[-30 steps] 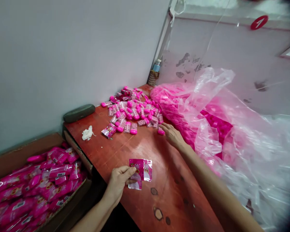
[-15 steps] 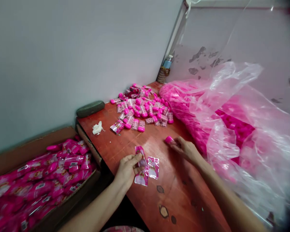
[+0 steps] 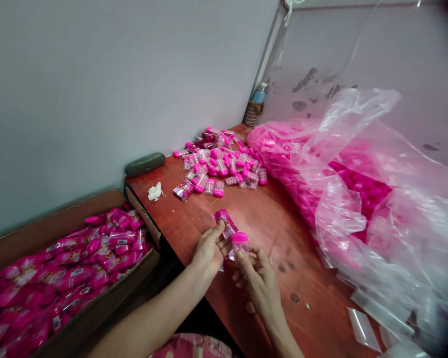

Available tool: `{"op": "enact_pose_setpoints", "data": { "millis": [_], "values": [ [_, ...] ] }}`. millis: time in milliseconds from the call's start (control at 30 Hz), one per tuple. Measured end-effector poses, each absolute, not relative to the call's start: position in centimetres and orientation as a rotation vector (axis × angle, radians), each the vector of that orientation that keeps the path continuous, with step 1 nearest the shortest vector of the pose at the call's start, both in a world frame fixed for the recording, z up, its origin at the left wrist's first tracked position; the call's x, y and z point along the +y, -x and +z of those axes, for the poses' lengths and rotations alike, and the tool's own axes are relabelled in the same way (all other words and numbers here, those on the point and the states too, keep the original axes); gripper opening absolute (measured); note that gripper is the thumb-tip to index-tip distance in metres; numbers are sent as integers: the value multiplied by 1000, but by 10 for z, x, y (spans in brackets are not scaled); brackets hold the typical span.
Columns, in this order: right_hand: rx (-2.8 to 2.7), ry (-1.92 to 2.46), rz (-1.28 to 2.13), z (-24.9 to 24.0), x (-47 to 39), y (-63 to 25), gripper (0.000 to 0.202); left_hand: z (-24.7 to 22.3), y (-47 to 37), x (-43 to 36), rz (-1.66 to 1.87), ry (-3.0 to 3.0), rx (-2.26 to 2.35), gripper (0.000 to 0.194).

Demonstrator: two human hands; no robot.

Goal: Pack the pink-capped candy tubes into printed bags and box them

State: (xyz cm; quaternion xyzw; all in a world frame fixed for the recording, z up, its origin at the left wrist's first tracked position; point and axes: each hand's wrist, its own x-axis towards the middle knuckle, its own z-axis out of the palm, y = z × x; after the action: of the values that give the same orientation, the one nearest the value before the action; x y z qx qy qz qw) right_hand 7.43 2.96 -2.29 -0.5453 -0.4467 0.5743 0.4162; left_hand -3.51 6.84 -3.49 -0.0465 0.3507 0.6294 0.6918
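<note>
My left hand (image 3: 210, 248) is closed on a printed pink plastic sleeve (image 3: 224, 221), pinched between thumb and fingers above the table. My right hand (image 3: 259, 281) grips a small clear container with a pink cap (image 3: 239, 238), cap upward, held close beside the sleeve. The container's lower part is partly hidden by my fingers. Farther back on the red table (image 3: 246, 206) lies a heap of similar pink-capped containers (image 3: 224, 161) filled with small pale balls. At the heap's near left edge lies another printed sleeve (image 3: 183, 189).
A cardboard box (image 3: 144, 219) of pink-wrapped containers (image 3: 74, 278) stands at the left. On the right a large clear bag (image 3: 343, 149) holds pink pieces. A dark green case (image 3: 145, 164), crumpled white tissue (image 3: 155, 192), bottle (image 3: 259, 93) and clear film pieces (image 3: 363, 328) are also there.
My right hand has brought the container leftward from beside the bag to the sleeve in my left hand. My left hand has risen slightly, and the view has shifted.
</note>
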Motion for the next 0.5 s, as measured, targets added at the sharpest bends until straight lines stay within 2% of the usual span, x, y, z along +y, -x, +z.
{"op": "enact_pose_setpoints", "data": {
  "millis": [267, 500],
  "values": [
    [-999, 1192, 1592, -35, 30, -72, 30, -20, 32, 58, 1377, -182, 813, 31],
    [-1044, 1208, 1554, -35, 32, -74, 27, -19, 41, 58, 1310, -438, 827, 27]
  ]
}}
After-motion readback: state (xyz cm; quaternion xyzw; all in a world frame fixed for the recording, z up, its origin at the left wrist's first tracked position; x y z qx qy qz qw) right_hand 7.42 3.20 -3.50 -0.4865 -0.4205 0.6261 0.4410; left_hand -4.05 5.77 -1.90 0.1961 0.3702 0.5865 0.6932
